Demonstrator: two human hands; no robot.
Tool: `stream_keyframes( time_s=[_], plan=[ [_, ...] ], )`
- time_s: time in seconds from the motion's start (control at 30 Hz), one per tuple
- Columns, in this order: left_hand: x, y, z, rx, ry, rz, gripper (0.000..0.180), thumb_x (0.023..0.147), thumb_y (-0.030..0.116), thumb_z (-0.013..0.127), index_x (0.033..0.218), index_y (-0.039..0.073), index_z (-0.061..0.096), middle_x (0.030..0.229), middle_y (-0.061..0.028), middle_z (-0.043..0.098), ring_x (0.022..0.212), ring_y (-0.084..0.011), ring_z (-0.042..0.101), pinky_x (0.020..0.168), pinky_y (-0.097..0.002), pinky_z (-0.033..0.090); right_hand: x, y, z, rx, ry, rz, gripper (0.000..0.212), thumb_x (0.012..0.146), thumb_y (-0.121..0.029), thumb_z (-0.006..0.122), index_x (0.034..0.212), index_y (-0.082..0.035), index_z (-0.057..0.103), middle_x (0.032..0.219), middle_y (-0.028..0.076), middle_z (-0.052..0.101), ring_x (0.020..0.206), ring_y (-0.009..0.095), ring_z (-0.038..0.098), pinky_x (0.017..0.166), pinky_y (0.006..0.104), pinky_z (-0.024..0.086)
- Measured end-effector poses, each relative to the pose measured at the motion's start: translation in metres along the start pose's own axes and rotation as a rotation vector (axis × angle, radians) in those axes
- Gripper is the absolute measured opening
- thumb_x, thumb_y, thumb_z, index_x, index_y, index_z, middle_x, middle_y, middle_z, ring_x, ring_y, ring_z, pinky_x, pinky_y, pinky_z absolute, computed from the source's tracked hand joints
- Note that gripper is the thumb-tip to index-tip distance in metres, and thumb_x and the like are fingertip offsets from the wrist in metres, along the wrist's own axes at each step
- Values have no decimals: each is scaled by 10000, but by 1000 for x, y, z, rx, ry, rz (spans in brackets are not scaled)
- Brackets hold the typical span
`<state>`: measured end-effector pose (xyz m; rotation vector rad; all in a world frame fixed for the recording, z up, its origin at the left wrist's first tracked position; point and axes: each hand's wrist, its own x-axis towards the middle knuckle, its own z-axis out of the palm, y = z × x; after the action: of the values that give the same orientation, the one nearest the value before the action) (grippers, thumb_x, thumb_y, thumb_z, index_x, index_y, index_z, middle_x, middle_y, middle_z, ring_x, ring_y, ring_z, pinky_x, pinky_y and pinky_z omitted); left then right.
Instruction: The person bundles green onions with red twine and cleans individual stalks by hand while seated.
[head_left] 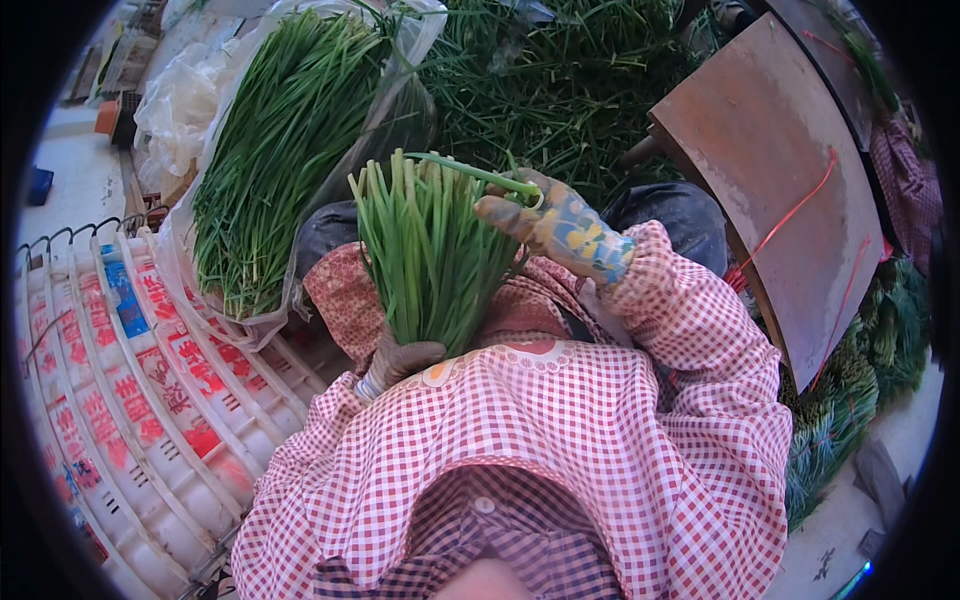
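Note:
A thick bunch of garlic chives (425,240) stands upright before my chest, its pale cut ends at the top. My left hand (402,362), in a brown-coated glove, is wrapped round its lower part, and leaves hide some of the fingers. At the bunch's upper right is my right hand (560,225), in a patterned glove with muddy fingertips. Its fingers are bent round a single chive stalk (475,172), which lies across the cut ends.
A clear plastic bag (415,95) at the upper left holds a big heap of chives (290,140). Loose greens (540,90) cover the far ground. A white plastic crate (150,370) stands left. On the right, red ties (800,215) lie on a brown board (770,170), near tied bundles (835,435).

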<state>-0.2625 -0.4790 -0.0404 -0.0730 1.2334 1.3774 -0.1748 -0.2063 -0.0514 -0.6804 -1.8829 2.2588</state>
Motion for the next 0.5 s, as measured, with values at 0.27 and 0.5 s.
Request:
stream_keyframes(
  time_s=[0.27,0.5],
  plan=[
    [-1,4,7,-160,-27,4,750,712,-37,721,1404,32,442,1312,-132,583,1169,-255,590,1019,-403,472,19,-7,-24,6,-326,343,252,911,-291,669,1020,-64,655,851,66,662,680,128,627,619,302,520],
    [6,8,0,102,-12,-9,780,680,-53,749,1397,33,454,1315,-128,585,1174,-239,583,1017,-389,467,79,-21,-115,-296,209,-103,162,984,-208,562,1071,-102,650,746,1,613,632,103,576,561,240,484]
  ],
)
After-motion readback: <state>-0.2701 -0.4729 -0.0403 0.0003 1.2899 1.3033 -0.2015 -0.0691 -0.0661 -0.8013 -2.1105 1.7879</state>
